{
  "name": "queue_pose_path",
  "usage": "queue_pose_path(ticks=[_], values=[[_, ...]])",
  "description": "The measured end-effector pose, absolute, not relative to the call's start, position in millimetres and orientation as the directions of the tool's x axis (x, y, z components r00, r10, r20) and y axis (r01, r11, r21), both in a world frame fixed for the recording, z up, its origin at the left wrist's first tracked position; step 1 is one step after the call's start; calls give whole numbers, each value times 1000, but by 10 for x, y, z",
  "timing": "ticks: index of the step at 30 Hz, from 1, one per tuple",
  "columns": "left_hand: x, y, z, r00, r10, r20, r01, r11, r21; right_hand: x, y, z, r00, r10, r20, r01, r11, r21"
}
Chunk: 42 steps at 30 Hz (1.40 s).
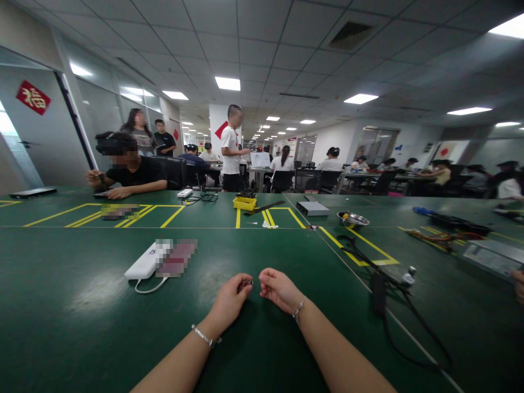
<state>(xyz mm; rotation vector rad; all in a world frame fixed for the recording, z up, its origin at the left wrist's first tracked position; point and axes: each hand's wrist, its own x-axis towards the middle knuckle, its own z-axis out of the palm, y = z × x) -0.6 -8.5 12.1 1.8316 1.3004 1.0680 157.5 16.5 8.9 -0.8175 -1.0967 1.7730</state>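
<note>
My left hand point(231, 299) rests on the green table point(82, 305) with its fingers pinched on a tiny dark metal part point(249, 283). My right hand point(278, 287) lies just to its right, fingers curled in, almost touching the left fingertips; whether it holds anything I cannot tell. Both wrists wear thin bracelets. A white power bank point(143, 265) with a white cable lies to the left, beyond my left hand.
A black cable with an adapter point(379, 292) runs along the right. Farther back sit a yellow bin point(244, 203), a grey box point(312, 208) and a metal bowl point(352, 219). A seated person point(126, 172) works at the far left; others sit and stand behind.
</note>
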Motion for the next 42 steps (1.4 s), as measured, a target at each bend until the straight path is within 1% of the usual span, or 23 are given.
queue_pose_path(ticks=[3,6,11,14,16,22,26,31,38,42], values=[[-6,-80,92,169,951,259,394,-306,867,1577,164,91,-401,912,-89,-335,-236,-912],[-6,-89,94,193,945,264,387,-321,865,1582,165,84,-399,912,-89,-351,-242,-904],[1,-100,125,198,944,264,462,-328,824,1593,176,57,-404,911,-83,-360,-242,-901],[4,-98,124,199,947,252,475,-318,820,1597,185,45,-404,910,-90,-348,-244,-905],[6,-97,119,193,952,236,457,-300,837,1596,189,41,-405,909,-95,-345,-248,-905],[17,-98,117,181,959,218,317,-267,910,1585,169,77,-407,909,-92,-350,-248,-903],[15,-97,125,184,958,218,324,-269,907,1580,152,114,-390,916,-93,-355,-243,-903],[4,-96,121,190,958,216,284,-265,922,1580,158,116,-390,915,-99,-359,-251,-899],[-5,-94,105,207,954,219,340,-280,898,1585,169,73,-414,907,-79,-353,-240,-905],[3,-80,86,170,956,239,366,-287,886,1584,165,84,-421,903,-78,-345,-239,-908]])
